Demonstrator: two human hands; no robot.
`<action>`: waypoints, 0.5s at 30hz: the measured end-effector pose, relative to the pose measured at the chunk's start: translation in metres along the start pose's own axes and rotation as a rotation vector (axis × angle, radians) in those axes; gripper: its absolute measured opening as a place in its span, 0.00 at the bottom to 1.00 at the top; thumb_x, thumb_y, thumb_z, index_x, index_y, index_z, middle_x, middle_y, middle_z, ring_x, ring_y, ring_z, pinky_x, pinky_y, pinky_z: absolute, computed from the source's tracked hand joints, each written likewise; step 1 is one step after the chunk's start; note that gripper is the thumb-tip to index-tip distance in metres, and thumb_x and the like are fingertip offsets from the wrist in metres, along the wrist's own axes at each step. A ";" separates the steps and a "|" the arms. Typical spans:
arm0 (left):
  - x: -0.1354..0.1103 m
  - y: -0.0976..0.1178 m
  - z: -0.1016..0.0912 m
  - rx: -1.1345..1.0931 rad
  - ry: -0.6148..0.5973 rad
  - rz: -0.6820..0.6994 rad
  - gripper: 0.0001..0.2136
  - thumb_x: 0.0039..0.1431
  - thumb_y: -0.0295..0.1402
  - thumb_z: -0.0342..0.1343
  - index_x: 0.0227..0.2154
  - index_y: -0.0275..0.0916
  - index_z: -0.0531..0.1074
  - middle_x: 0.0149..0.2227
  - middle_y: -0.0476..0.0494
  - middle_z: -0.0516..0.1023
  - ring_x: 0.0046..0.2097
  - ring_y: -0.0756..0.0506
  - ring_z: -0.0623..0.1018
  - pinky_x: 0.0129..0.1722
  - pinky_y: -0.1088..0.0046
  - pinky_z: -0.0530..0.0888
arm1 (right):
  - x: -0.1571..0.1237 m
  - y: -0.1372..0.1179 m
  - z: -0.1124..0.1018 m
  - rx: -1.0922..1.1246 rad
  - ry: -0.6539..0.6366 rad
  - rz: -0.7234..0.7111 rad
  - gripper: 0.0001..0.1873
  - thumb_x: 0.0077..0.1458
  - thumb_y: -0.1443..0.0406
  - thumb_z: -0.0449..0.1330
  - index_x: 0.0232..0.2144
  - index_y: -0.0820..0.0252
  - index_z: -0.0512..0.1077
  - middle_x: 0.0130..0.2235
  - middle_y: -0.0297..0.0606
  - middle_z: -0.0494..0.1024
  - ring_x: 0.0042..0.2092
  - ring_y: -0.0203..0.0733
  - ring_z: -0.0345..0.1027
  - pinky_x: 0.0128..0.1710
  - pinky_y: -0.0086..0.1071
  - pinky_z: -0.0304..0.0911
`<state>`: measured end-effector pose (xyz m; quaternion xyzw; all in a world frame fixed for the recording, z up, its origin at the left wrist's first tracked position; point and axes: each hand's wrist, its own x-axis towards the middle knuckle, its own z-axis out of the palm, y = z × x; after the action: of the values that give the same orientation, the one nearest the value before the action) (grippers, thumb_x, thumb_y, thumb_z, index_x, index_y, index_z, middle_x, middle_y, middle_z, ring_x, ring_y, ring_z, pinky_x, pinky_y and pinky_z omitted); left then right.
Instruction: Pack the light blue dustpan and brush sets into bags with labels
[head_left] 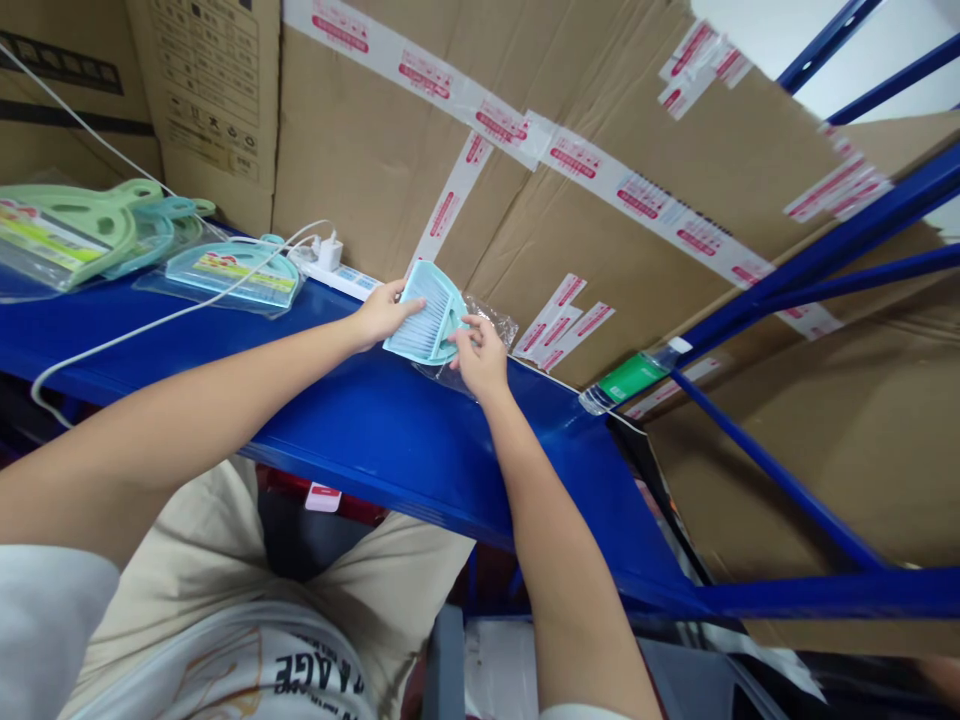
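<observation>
The light-blue dustpan and brush set is held up above the blue shelf, between the two hands, tilted so its bristles show. Its long axis, taken along the brush, runs roughly from 9 o'clock at the bristle tips to 3 o'clock at the handle end. The left hand is the nearer to the bristles: its thumb presses over the rim and its fingers go behind, clamped on that edge. The right hand is the nearer to the handle end, fingers bent and tips at it; whether they grip it, I cannot tell.

A crumpled clear bag lies behind the right hand, towards 3 o'clock. A large cardboard box stands close at 12 o'clock, walling off the far side. Towards 10 o'clock sits a power strip; near 9 o'clock, a bagged blue dustpan with a white cable across it, then bagged green dustpans farther out. Between 3 and 4 o'clock, well apart, lies a bottle
</observation>
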<state>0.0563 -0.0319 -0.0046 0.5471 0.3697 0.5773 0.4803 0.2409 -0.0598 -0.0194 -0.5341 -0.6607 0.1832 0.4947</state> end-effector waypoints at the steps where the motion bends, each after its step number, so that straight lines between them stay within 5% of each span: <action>1: 0.000 0.001 0.000 0.007 0.009 0.003 0.11 0.53 0.28 0.62 0.40 0.37 0.79 0.40 0.40 0.84 0.47 0.39 0.82 0.51 0.59 0.76 | 0.003 0.001 -0.007 -0.030 0.037 -0.013 0.14 0.59 0.58 0.54 0.46 0.54 0.70 0.37 0.34 0.78 0.28 0.36 0.71 0.33 0.32 0.69; 4: 0.002 0.002 -0.002 0.014 0.040 0.005 0.10 0.53 0.28 0.63 0.39 0.36 0.79 0.40 0.39 0.83 0.47 0.39 0.81 0.51 0.59 0.76 | 0.015 0.010 -0.037 -0.187 0.239 0.038 0.12 0.59 0.64 0.51 0.41 0.56 0.72 0.37 0.38 0.80 0.37 0.42 0.75 0.43 0.37 0.70; 6: 0.004 0.003 -0.004 0.011 0.056 0.001 0.09 0.53 0.28 0.63 0.38 0.36 0.78 0.40 0.39 0.83 0.47 0.39 0.81 0.50 0.60 0.76 | 0.021 0.018 -0.054 -0.286 0.310 0.196 0.09 0.54 0.68 0.53 0.35 0.57 0.72 0.36 0.39 0.81 0.41 0.44 0.75 0.47 0.39 0.70; 10: 0.005 0.004 -0.007 0.008 0.069 0.002 0.07 0.54 0.27 0.62 0.37 0.36 0.78 0.39 0.39 0.83 0.47 0.40 0.81 0.51 0.59 0.76 | 0.021 0.023 -0.059 -0.122 0.123 0.480 0.06 0.49 0.72 0.56 0.26 0.58 0.71 0.28 0.35 0.78 0.31 0.38 0.72 0.34 0.33 0.69; 15: 0.004 0.006 -0.007 0.003 0.065 0.001 0.07 0.55 0.26 0.61 0.37 0.35 0.78 0.41 0.39 0.83 0.46 0.40 0.81 0.50 0.60 0.77 | 0.017 0.013 -0.045 0.163 0.157 0.488 0.06 0.46 0.72 0.58 0.26 0.57 0.72 0.23 0.27 0.73 0.24 0.32 0.65 0.25 0.23 0.62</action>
<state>0.0490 -0.0286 0.0014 0.5289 0.3859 0.5946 0.4667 0.2873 -0.0531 -0.0012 -0.6485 -0.4551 0.3077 0.5270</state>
